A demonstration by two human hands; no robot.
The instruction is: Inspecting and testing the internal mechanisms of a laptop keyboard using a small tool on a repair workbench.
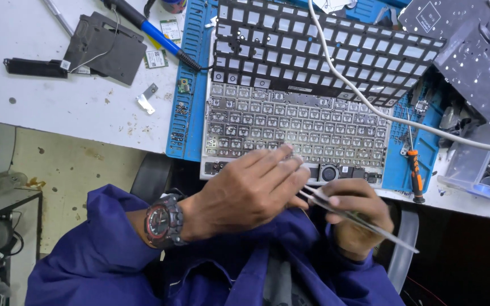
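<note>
Our left hand (250, 190) lies flat, fingers pressed together, tips touching the near edge of the stripped keyboard frame (296, 127) on the table. Just right of it, our right hand (355, 218) pinches tweezers (358, 218) whose long axis points left toward those fingertips.

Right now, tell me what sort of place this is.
Most likely an electronics repair bench. A stripped laptop keyboard assembly lies on a blue work mat, an orange-handled screwdriver sits beside it, and the right hand holds tweezers.
</note>
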